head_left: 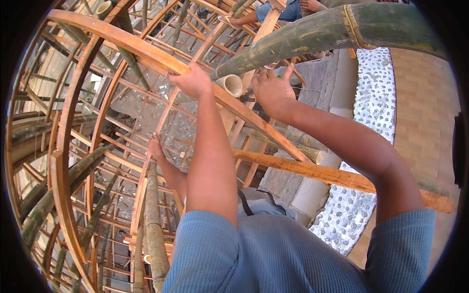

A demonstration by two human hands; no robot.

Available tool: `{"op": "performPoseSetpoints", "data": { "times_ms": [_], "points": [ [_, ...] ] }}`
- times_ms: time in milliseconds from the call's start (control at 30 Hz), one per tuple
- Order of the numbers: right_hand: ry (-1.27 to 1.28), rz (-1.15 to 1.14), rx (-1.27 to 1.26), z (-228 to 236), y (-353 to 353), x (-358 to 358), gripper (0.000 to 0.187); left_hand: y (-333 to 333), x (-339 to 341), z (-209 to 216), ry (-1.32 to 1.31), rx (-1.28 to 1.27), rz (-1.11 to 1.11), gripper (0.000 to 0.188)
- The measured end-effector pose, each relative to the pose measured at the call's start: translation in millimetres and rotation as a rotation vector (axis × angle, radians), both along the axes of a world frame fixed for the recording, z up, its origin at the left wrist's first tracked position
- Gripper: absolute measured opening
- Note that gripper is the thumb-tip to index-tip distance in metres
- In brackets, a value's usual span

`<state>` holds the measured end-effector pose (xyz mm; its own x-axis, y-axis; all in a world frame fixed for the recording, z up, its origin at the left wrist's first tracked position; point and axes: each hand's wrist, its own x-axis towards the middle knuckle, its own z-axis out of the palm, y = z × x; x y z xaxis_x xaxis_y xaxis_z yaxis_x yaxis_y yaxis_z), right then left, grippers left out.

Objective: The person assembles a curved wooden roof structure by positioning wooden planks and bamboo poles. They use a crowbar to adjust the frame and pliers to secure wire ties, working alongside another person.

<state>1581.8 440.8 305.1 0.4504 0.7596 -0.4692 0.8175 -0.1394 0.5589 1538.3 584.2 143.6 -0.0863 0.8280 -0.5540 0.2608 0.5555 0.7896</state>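
Note:
My left hand is closed round a long squared wooden batten, which slopes from the upper left down to the right. To its right, my right hand is raised below a thick green bamboo pole. Most of its fingers curl away from view while one sticks up. A small green spot shows at the fingers, too small to name. What these fingers close on, if anything, is hidden. Between my hands lies the open cut end of a bamboo pole. Another wooden batten passes under my right forearm.
A lattice of battens and bamboo poles spreads left and below, with wide gaps. My bare foot rests on it. Right lie a grey ledge, a white stone-dotted strip and tan tiles. Another person's sandalled foot shows at the top.

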Motion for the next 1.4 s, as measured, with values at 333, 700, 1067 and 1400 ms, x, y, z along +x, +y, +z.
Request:
{"op": "performPoseSetpoints", "data": {
  "times_ms": [333,700,1067,1400],
  "points": [
    [0.169,-0.14,-0.308,3.3,22.8,-15.2,0.021,-1.6,-2.4,-3.7,-0.008,-0.029,0.011,0.078],
    [0.461,-0.407,-0.413,-17.1,7.2,105.7,0.03,1.4,3.1,-6.9,-0.019,0.029,0.045,0.079],
    [1.536,-1.644,0.003,-86.6,-158.2,117.2,0.019,-2.3,0.6,3.3,0.003,0.041,0.079,0.073],
    [0.615,-0.543,0.028,-32.8,-133.1,110.3,0.043,-1.9,8.9,-1.6,0.039,0.134,0.074,0.071]
  ]
}}
